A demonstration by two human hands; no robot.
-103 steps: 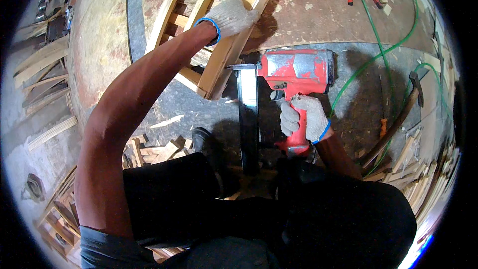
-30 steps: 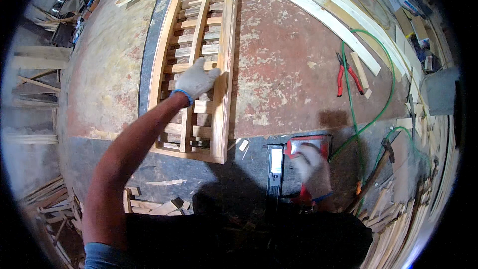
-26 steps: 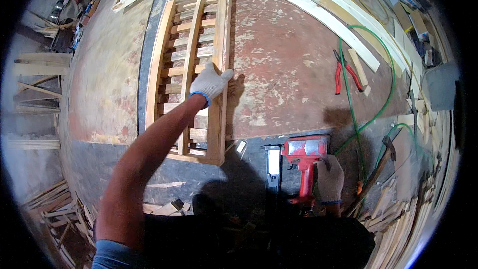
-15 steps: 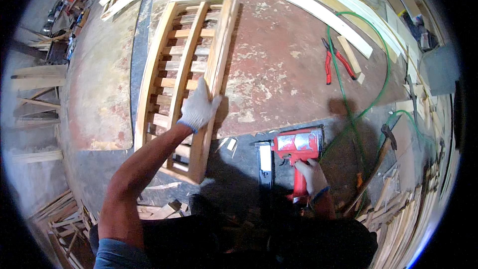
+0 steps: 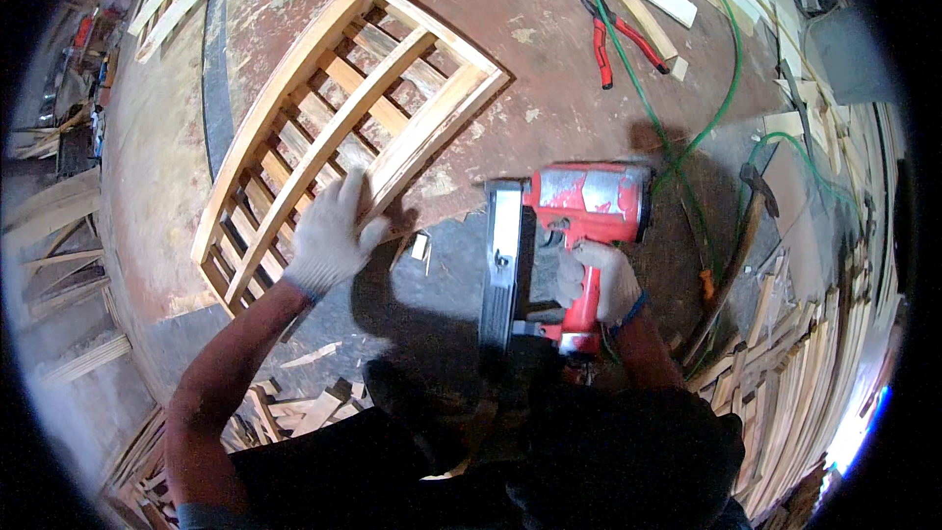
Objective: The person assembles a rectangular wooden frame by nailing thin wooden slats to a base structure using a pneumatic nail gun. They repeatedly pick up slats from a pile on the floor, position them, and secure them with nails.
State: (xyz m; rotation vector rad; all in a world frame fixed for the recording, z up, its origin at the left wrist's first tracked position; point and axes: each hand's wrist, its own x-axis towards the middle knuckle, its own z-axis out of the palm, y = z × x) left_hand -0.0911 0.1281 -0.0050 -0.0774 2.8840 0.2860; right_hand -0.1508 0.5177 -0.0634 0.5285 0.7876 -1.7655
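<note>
A slatted wooden frame [image 5: 307, 152] lies slantwise on the floor, its far end toward the right. Over its near long side is my left hand [image 5: 336, 231], in a white knit glove, with fingers stretched out and thumb apart. Whether the fingertips press on the wood I cannot tell. My right hand [image 5: 610, 280], gloved too, is wrapped round the grip of a red and silver nail gun [image 5: 589, 198]. The gun's long black and silver magazine [image 5: 501, 265] stands on its left side, beside the frame's near end.
Red-handled pliers [image 5: 628, 44] and a short wood strip [image 5: 645, 22] lie at the far right. A green air hose [image 5: 738, 49] loops around there. A hammer [image 5: 758, 186] rests farther right, near stacked wood strips [image 5: 795, 383]. Wood offcuts [image 5: 304, 407] lie near my feet.
The wooden frame has turned clockwise, its far end swinging right and its near end left. My left hand has spread its fingers. The nail gun appears higher in view, still in my right hand.
</note>
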